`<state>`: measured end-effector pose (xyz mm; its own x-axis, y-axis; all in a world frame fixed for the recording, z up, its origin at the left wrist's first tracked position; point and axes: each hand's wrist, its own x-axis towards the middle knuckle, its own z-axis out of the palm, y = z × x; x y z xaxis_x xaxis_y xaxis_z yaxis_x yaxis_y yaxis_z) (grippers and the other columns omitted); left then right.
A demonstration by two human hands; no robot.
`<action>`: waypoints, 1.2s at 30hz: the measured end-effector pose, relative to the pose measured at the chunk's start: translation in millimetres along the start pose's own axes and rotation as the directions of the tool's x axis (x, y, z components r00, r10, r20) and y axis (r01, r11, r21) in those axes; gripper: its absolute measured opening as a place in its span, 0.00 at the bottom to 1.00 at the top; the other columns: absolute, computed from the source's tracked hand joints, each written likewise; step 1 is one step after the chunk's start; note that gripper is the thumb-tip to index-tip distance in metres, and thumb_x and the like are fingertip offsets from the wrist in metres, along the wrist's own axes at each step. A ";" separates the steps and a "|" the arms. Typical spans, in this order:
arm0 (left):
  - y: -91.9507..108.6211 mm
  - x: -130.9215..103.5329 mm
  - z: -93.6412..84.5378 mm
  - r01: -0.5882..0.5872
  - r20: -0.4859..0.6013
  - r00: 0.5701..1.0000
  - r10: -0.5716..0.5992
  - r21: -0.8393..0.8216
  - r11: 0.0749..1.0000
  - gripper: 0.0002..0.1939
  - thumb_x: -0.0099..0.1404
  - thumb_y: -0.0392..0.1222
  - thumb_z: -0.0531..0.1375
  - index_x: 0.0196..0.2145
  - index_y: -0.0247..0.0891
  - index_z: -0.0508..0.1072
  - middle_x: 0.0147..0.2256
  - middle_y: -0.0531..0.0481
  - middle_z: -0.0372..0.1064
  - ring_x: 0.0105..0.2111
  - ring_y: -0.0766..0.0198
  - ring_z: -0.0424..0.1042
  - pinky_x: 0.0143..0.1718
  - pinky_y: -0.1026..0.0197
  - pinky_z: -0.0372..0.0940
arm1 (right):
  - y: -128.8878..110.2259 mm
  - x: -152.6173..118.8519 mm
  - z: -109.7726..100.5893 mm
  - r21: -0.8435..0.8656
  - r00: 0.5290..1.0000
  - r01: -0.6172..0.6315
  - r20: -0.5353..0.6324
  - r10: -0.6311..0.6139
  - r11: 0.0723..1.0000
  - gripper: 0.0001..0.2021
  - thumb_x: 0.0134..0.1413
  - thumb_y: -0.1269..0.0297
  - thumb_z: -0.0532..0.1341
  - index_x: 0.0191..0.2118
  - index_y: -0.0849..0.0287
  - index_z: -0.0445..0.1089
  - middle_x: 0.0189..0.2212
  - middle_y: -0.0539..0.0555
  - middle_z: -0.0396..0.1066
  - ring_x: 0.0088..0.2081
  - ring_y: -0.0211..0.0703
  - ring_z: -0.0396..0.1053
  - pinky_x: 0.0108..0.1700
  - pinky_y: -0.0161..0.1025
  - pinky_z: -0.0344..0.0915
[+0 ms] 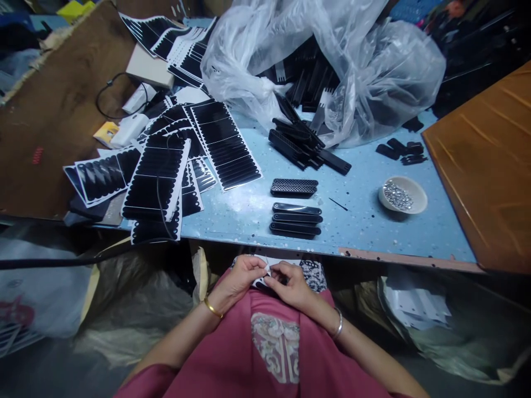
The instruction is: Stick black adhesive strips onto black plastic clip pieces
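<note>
My left hand [248, 272] and my right hand [290, 282] meet over my lap, thumbs and fingertips pinched together. Between them shows a small white edge of a sticker sheet [284, 260], with a bit of black near the fingers; most of it is hidden by the hands. On the table edge beyond lie several flat black strips [295, 228] in a short stack. Behind these sits a black piece with a patterned face [293, 187]. A thin dark pin-like tool [338, 204] rests to their right.
Sheets of black stickers [226, 145] pile up at the left. A clear plastic bag [385, 83] of black combs stands at the back, with loose combs [296, 141] spilling out. A white bowl [417, 200] of small shiny metal parts is at right, near an orange-brown panel [485, 166].
</note>
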<state>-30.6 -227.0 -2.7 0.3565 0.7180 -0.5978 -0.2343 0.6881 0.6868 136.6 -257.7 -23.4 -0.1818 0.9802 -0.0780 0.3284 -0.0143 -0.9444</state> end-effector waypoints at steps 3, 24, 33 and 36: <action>1.8 -1.3 -1.3 0.008 0.015 1.000 -0.008 0.000 1.000 0.12 0.45 0.41 0.73 0.24 0.31 0.78 0.23 0.49 0.72 0.24 0.69 0.67 0.29 0.67 0.59 | -3.5 0.7 0.3 -0.018 0.999 0.042 -0.033 -0.043 0.999 0.12 0.57 0.56 0.62 0.33 0.61 0.75 0.21 0.51 0.69 0.23 0.37 0.67 0.26 0.33 0.64; 25.6 4.5 -43.5 0.005 -0.241 0.952 0.191 0.631 0.776 0.13 0.46 0.46 0.66 0.27 0.33 0.78 0.22 0.47 0.74 0.23 0.62 0.70 0.25 0.65 0.61 | 1.4 -0.4 -91.0 -0.476 0.881 0.250 -0.249 -0.401 0.843 0.09 0.61 0.70 0.57 0.32 0.58 0.73 0.22 0.52 0.70 0.24 0.38 0.68 0.28 0.35 0.64; 27.3 6.2 -29.5 -0.065 -0.179 0.954 0.239 0.655 0.752 0.15 0.53 0.50 0.63 0.23 0.34 0.77 0.23 0.47 0.73 0.25 0.63 0.69 0.27 0.65 0.61 | 8.0 10.7 -132.9 -0.601 0.820 0.156 -0.363 -0.442 0.784 0.07 0.60 0.70 0.59 0.31 0.57 0.73 0.22 0.52 0.72 0.23 0.39 0.69 0.26 0.36 0.64; 26.8 6.6 -27.8 -0.050 -0.205 0.955 0.214 0.601 0.798 0.16 0.52 0.52 0.65 0.22 0.33 0.75 0.19 0.51 0.68 0.21 0.66 0.64 0.24 0.66 0.58 | 6.8 12.1 -126.5 -0.575 0.814 0.186 -0.364 -0.453 0.797 0.07 0.60 0.70 0.59 0.32 0.57 0.72 0.22 0.52 0.72 0.23 0.39 0.69 0.27 0.36 0.64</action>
<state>-59.7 -201.0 0.3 0.1048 0.8547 -0.5085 0.3388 0.4501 0.8262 253.9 -221.0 9.6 0.0408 0.8759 0.4808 0.7606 0.2848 -0.5834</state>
